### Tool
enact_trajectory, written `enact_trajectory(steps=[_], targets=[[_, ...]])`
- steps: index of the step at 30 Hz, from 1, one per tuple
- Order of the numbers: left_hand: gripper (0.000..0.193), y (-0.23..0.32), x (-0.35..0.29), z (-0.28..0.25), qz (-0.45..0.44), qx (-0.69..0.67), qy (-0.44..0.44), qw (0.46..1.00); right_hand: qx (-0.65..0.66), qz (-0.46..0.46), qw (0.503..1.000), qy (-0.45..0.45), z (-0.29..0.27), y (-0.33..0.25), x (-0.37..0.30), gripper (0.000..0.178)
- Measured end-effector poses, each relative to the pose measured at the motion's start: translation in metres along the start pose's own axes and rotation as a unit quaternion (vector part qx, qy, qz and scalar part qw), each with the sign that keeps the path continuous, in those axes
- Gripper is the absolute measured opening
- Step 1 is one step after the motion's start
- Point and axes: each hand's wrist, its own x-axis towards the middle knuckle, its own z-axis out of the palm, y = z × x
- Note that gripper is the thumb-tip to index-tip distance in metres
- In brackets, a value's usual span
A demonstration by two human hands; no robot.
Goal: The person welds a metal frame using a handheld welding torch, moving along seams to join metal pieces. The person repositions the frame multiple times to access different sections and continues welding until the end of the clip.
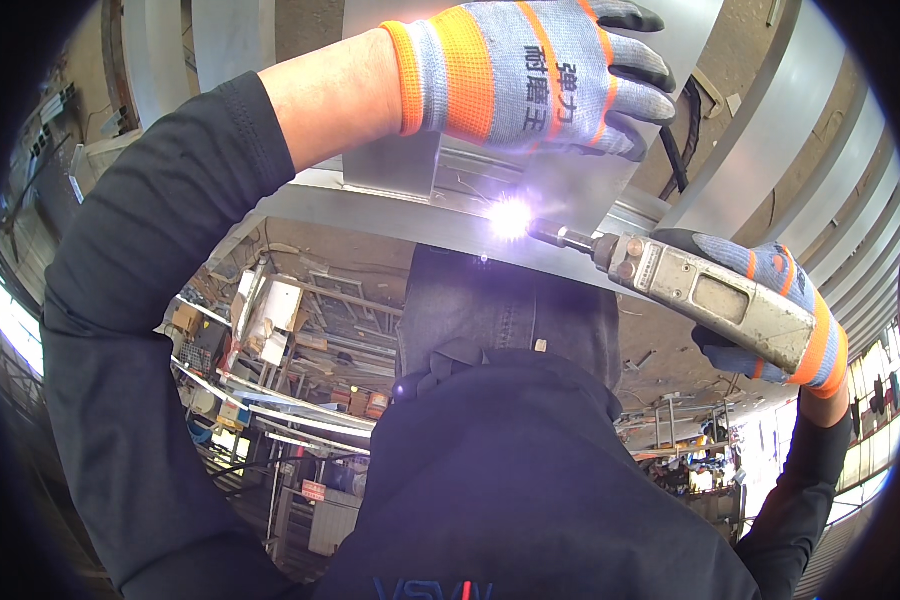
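My right hand [775, 290], in a grey, orange and black work glove, is closed around a handheld welding gun [715, 298] with a worn metal body. Its nozzle points left, and a bright white-violet glare with sparks burns at the tip, hiding the exact contact spot. That spot is on a metal rail [370, 208] where a flat metal slat [395, 165] meets it. Above the glare, my left hand [560, 80], gloved alike, lies across the slat with its fingers stretched to the right. Its palm side and thumb are hard to make out.
More parallel metal slats [770, 120] curve away to the right, and others [232, 45] stand at upper left. A dark cable [682, 140] lies on the floor beyond the rail. Cluttered racks and boxes [280, 320] show at lower left.
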Motion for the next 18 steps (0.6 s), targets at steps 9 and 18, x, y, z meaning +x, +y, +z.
enact_trajectory(steps=[9,18], targets=[[0.043,-0.001,0.000,0.000,0.001,0.021,-0.016,1.000,-0.008,-0.089,0.995,0.031,0.006,0.021,-0.005,0.092],[0.050,-0.001,-0.002,0.003,-0.015,0.019,-0.020,1.000,-0.165,-0.184,0.968,0.038,-0.001,0.025,-0.008,0.093]])
